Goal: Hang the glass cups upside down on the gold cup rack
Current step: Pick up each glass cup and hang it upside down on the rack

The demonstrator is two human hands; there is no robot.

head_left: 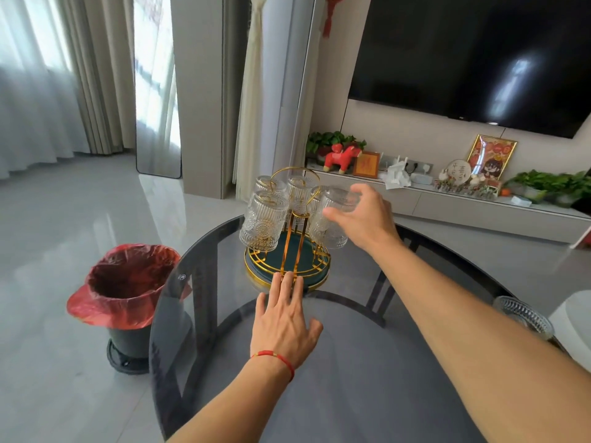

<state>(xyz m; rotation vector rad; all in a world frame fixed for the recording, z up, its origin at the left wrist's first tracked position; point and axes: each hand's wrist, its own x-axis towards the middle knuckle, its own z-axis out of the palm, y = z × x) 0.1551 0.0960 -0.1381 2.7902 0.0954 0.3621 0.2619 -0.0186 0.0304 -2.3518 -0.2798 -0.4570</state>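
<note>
The gold cup rack with a dark green base stands at the far side of the round glass table. Several ribbed glass cups hang upside down on its arms, one at the front left. My right hand is at the upturned bottom of the cup on the right arm, fingers spread around it. My left hand lies flat on the table, its fingertips touching the rack's base rim. One more glass cup stands on the table at the far right, partly behind my right forearm.
A black bin with a red liner stands on the floor left of the table. A white rounded object sits at the right edge. Behind the table runs a low TV cabinet with plants and ornaments.
</note>
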